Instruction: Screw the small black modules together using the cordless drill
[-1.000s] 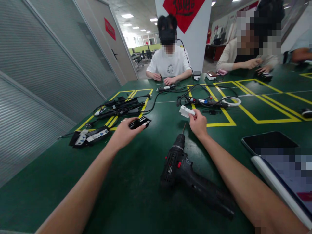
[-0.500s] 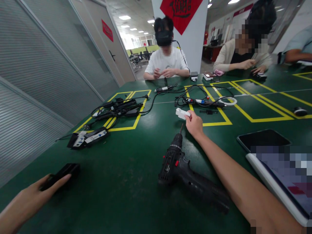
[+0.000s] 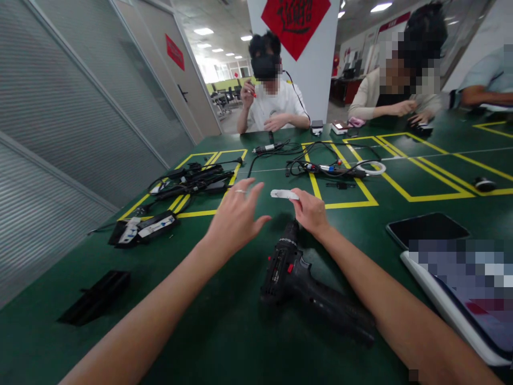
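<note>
Between thumb and fingers, my right hand (image 3: 311,213) grips one end of a small white plastic part (image 3: 284,194), held up over the table. My left hand (image 3: 236,216), fingers spread and holding nothing, is just left of that part and apart from it. Below my right hand a black cordless drill (image 3: 286,267) lies on its side, its bit end hidden behind the hand. At the lower left a black rectangular plastic piece (image 3: 96,297) rests on the green table (image 3: 192,331).
Black cables and adapters (image 3: 196,179) lie at the back left, near two black-and-white pieces (image 3: 144,230). More cables (image 3: 332,168) sit beyond my right hand. A phone (image 3: 427,230) and a pixelated tablet-like device (image 3: 452,310) are on the right. People sit across the table.
My left hand has let go of the black plastic piece and moved up and right, near the white part. My right hand has shifted slightly left, turning the white part.
</note>
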Available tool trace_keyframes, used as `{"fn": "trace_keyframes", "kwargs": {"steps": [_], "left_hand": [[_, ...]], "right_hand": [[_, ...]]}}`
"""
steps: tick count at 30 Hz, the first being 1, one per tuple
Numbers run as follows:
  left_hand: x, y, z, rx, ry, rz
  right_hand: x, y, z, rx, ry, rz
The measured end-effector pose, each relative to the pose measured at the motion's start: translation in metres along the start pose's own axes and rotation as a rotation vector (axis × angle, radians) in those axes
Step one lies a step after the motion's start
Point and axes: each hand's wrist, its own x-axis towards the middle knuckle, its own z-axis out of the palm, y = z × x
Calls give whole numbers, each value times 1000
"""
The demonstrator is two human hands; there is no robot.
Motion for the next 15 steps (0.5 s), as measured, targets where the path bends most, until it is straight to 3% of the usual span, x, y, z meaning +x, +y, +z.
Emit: {"fn": "trace_keyframes", "kwargs": {"steps": [3, 5, 7, 9, 11, 15], "left_hand": [[39, 27, 38, 26, -93, 176], [51, 34, 53, 41, -185, 147], [53, 32, 56, 73, -259, 100], [45, 21, 46, 137, -311, 40], [28, -4, 24, 210, -346, -67], [-29, -89, -42, 178, -388, -381]], "right_hand": [[-3, -3, 0, -1, -26, -90], [-4, -4, 0, 22, -23, -87], [-4, -5, 1, 60, -29, -63], [-4, -6, 2, 90, -25, -15], [-3, -5, 2, 93, 7, 70], [-1, 1, 3, 29, 66, 222]]}}
